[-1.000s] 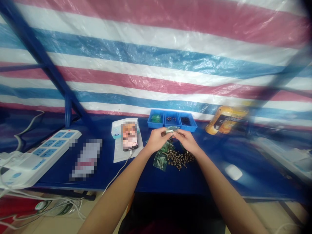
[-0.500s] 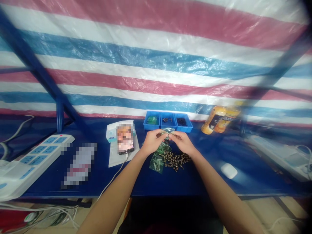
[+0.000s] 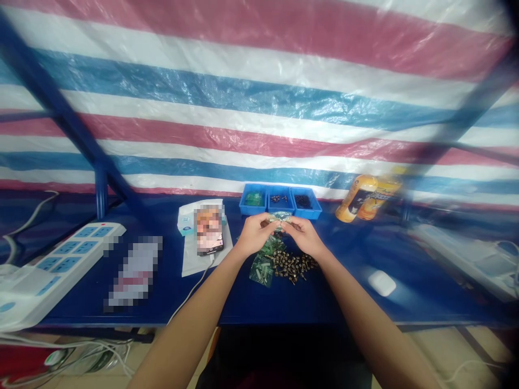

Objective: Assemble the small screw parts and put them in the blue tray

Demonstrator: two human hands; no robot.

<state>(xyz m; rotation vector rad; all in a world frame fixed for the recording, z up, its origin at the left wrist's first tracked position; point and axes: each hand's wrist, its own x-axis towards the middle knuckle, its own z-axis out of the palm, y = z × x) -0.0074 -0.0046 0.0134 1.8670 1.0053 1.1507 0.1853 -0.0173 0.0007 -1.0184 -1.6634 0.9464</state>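
Note:
My left hand [image 3: 258,233] and my right hand [image 3: 301,233] meet over the table, thumbs almost touching. Both are closed on a small clear plastic bag [image 3: 280,216], stretched between them; its contents are too small to make out. Below the hands lies a heap of small brass-coloured metal fittings [image 3: 292,267]. Left of that heap, several small greenish clear bags [image 3: 261,270] with pale pieces inside lie flat. Just beyond my fingers stand three blue bins: the left bin [image 3: 242,208] holds green bits, the middle bin [image 3: 279,211] a few metal pieces, the right bin [image 3: 307,214] dark small parts.
A phone [image 3: 209,229] on a cable rests on a white packet [image 3: 194,262] to the left. Farther left is a white power strip [image 3: 83,251]. On the right are two yellow-orange bottles [image 3: 357,199], a white earbud-style case [image 3: 382,283] and a blurred white strip [image 3: 458,259].
Both hands keep hold of the small plastic bag in nearly the same place. The whole view has shifted very slightly; nothing on the table has visibly moved.

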